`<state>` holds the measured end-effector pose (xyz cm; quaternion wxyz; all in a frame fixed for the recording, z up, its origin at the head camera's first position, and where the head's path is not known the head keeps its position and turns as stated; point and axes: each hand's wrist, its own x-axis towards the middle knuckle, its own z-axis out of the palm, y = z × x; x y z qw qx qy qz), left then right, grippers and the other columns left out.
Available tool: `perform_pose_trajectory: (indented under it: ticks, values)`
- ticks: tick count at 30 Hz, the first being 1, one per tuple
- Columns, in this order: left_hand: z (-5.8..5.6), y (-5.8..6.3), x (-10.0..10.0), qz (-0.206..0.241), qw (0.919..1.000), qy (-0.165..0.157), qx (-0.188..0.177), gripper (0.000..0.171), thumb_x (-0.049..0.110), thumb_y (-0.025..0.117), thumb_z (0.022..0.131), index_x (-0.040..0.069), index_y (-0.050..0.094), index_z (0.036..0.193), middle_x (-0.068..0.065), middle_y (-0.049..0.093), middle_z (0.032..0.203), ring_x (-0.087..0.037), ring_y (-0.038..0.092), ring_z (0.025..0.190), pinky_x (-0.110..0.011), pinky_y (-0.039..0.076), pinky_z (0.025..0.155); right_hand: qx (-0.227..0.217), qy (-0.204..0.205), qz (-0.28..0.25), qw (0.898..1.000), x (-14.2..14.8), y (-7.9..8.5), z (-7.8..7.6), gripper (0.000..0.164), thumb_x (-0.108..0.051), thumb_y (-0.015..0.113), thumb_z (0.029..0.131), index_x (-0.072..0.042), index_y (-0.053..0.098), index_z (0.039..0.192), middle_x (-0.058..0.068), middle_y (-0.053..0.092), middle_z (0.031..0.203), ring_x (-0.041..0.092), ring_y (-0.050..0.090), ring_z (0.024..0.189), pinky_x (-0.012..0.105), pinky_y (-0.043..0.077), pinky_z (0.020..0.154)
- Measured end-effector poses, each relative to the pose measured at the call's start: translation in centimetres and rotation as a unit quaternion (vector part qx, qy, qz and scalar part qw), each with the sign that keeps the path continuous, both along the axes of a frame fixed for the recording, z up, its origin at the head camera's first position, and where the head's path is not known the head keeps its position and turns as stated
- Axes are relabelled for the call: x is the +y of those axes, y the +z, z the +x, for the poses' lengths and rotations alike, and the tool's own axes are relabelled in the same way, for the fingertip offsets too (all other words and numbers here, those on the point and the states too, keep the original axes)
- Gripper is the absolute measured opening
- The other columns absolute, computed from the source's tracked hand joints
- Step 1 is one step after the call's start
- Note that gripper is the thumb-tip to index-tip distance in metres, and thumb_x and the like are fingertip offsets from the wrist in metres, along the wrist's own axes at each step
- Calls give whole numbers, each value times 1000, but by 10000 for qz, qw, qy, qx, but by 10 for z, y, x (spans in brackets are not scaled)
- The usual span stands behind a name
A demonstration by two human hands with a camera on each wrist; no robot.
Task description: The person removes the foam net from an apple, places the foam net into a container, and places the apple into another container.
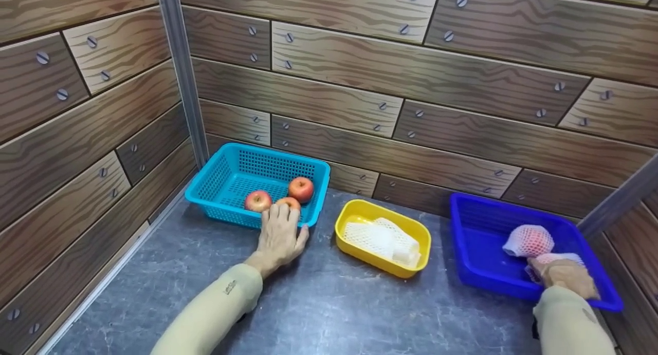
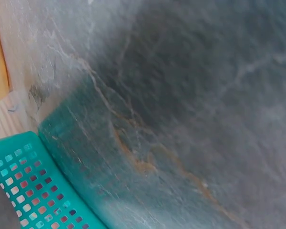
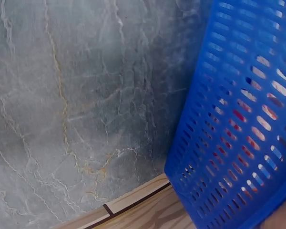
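Observation:
My left hand (image 1: pixel 281 237) reaches over the front rim of a teal perforated basket (image 1: pixel 205 203), its fingers over an apple (image 1: pixel 289 203) that they partly cover. The thumb stays apart, outside the rim. Two more red apples lie in that basket, one (image 1: pixel 258 201) on the left and one (image 1: pixel 301 189) behind. Inside the blue basket (image 1: pixel 483 278), my right hand (image 1: pixel 565 277) grips an apple in a white foam net (image 1: pixel 565 258); its fingertips are mostly hidden. Another netted apple (image 1: pixel 529 241) lies just behind it.
Between the baskets stands a yellow tray (image 1: pixel 349 247) holding white foam nets (image 1: pixel 380 239). The grey marbled table (image 1: pixel 329 314) meets wood-patterned walls (image 1: pixel 334 88) behind and at both sides. Both wrist views show mostly tabletop and basket sides.

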<state>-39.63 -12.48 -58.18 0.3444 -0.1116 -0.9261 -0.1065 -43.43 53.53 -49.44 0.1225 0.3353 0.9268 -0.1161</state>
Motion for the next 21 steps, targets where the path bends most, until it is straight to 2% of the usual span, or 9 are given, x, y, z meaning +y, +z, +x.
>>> perform_pose_trajectory:
  ticks: [2,5,9,11,17,19,21]
  values:
    - [-1,0,2,8,10000,-28,33,31,40,61,106,9,61,108,-15,57,105,-36,48,98,-53,38,89,-83,33,-33,10000,-6,7,7,127,-81,49,102,27,22,162,49,30,168,65,38,159,74,36,130]
    - [-1,1,3,48,9999,-45,77,31,39,64,104,8,62,107,-16,57,104,-37,48,98,-54,38,89,-33,150,-2,9999,-20,21,18,119,-76,51,104,27,29,159,48,34,166,64,43,157,72,39,129]
    - [-1,2,5,104,9999,-44,36,32,39,64,103,7,62,108,-17,58,105,-38,49,100,-54,38,90,13,178,-25,9998,-29,33,26,110,-68,52,106,27,32,158,48,35,166,64,43,158,72,40,129]
    - [-1,3,4,118,9999,-32,-32,33,39,63,104,7,62,110,-17,58,107,-38,49,101,-55,37,91,9,192,-26,9998,-27,32,23,110,-66,53,105,28,30,158,48,33,166,65,40,159,72,38,130]
    - [-1,1,6,59,9999,-46,-82,33,40,60,106,8,62,111,-16,58,107,-37,49,103,-54,37,91,-82,254,66,9996,-6,13,10,129,-83,54,99,29,29,157,50,32,165,68,38,157,76,39,127]
    - [-1,0,7,45,10000,-32,-71,33,40,60,105,8,62,111,-16,58,107,-37,49,103,-54,37,91,-119,252,96,9996,-2,8,7,127,-84,50,100,28,31,157,50,32,165,68,39,157,75,42,126]
    - [-1,-1,6,34,10000,14,-63,33,40,61,105,8,62,110,-16,58,107,-37,50,103,-54,38,91,-3,287,38,9996,-5,12,9,124,-83,55,98,25,39,155,48,39,163,65,46,154,70,48,123]
